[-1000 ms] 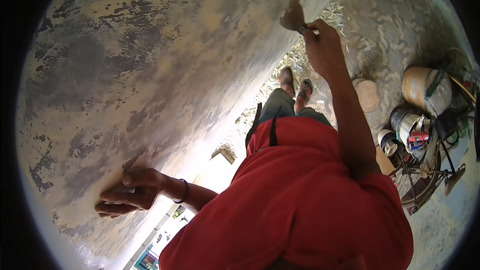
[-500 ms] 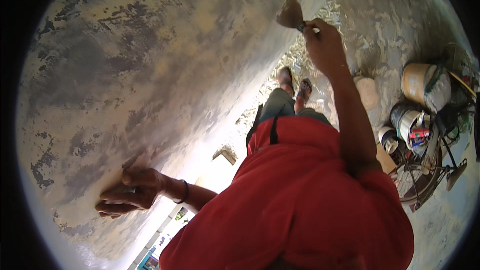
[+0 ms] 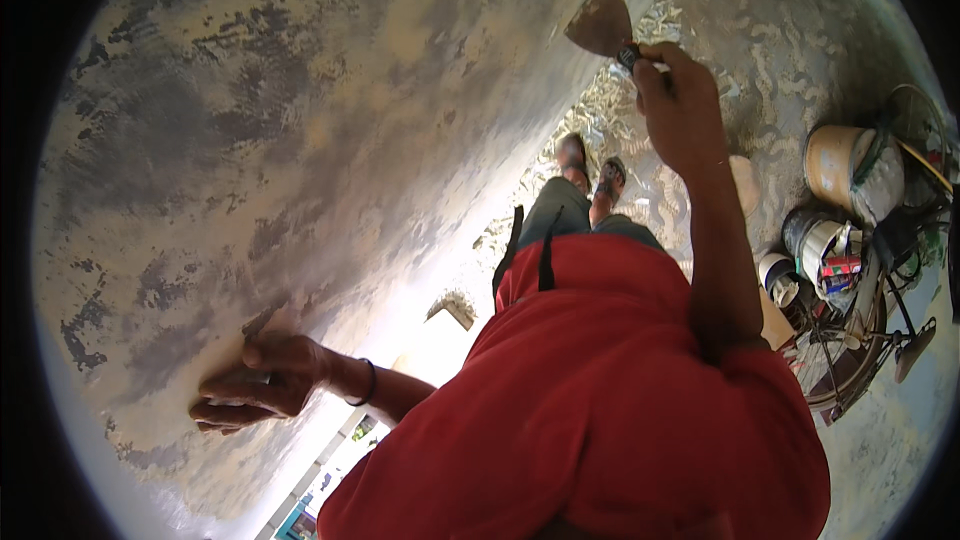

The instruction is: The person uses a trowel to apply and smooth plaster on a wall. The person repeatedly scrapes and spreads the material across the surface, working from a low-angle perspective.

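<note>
In my right hand (image 3: 682, 105) is a scraper (image 3: 603, 22) with a wide, flared, stained blade and a dark handle. My fingers are closed round the handle, and the blade points up and left, close to the wall's far edge. Whether the blade touches the wall I cannot tell. My left hand (image 3: 262, 382) rests against the patchy grey and cream wall (image 3: 260, 180), its fingers apart and slightly bent. A small dark mark or piece lies beside its thumb; I cannot make out which. A dark band circles that wrist.
Pale flakes (image 3: 600, 105) litter the floor along the wall's foot, near my feet. On the right stand a large tan bucket (image 3: 832, 162), a container (image 3: 825, 250) packed with odds and ends, and a bicycle (image 3: 850, 360). Bright light enters at lower left.
My right hand has moved a little to the right with the scraper, whose blade has swung away from the wall's surface. The left hand has stayed in place.
</note>
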A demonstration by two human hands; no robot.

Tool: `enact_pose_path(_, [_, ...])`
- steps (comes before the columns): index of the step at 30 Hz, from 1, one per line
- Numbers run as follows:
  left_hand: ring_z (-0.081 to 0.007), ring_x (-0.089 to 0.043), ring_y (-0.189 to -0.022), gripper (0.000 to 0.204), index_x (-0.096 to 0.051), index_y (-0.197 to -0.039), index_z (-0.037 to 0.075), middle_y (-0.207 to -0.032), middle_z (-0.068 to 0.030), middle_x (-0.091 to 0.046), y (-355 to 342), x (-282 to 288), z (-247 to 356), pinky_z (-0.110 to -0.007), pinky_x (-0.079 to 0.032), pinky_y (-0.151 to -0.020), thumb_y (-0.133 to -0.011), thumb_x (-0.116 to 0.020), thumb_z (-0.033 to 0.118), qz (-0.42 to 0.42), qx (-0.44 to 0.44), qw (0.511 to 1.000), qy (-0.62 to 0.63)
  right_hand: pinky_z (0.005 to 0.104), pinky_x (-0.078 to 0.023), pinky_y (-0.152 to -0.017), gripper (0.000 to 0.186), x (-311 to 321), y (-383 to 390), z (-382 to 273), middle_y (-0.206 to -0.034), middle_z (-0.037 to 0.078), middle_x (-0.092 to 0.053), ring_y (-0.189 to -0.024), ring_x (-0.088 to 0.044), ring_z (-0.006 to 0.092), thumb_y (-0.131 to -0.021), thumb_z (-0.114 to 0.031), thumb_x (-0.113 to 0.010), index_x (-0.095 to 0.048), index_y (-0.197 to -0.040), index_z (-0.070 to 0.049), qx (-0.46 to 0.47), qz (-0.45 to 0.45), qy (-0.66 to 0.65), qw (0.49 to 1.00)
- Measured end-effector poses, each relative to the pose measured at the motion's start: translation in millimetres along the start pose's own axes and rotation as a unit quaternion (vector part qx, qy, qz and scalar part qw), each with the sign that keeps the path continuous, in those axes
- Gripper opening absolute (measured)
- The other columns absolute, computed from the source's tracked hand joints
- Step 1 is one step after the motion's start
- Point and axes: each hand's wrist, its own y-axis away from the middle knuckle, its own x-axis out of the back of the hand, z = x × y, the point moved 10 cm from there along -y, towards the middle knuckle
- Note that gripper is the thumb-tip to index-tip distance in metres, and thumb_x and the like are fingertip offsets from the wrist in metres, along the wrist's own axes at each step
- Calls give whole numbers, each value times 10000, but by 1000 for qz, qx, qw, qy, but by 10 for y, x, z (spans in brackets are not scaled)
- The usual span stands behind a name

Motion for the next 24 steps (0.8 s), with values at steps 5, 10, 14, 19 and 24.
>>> enact_pose_path(5, [-409,-533,-1404,530,-691,-1373,83,-1467,-235,-592,-80,-32,68,-584,-330,-1212,-1014,-603,463,4,11,1000,18,537,-549,-827,225,-414,-160,91,-909,268,-720,-889,-702,465,-960,-147,-553,-676,-1072,5,8,0,93,996])
enact_pose_path(10, [-415,-533,-1403,528,-685,-1384,91,-1480,-232,-582,-51,-4,53,-580,-329,-1212,-1015,-602,460,8,7,1000,5,521,-542,-853,247,-156,-64,-26,-958,256,-726,-928,-703,446,-970,-159,-547,-676,-1098,8,-20,-33,71,997])
enact_pose_path(14, [-417,-541,-1394,547,-656,-1412,77,-1452,-238,-604,-91,-32,137,-569,-332,-1220,-1025,-585,457,4,4,1000,1,431,-524,-772,201,-325,-30,85,-879,200,-702,-814,-697,288,-988,-135,-600,-699,-1112,-12,57,-11,86,995])
enact_pose_path(19, [-420,-555,-1380,547,-652,-1406,45,-1445,-240,-608,-93,-15,125,-569,-349,-1212,-1036,-571,440,4,-20,1000,-13,538,-550,-823,206,-350,-38,188,-907,249,-722,-872,-706,445,-976,-149,-541,-666,-1044,0,41,2,117,992])
enact_pose_path(24, [-409,-552,-1386,539,-658,-1399,45,-1443,-241,-610,-41,21,70,-568,-359,-1205,-1040,-562,436,1,-21,1000,-19,530,-557,-828,228,-187,27,-47,-949,273,-725,-916,-713,454,-984,-177,-539,-663,-1059,-1,-62,-40,75,994])
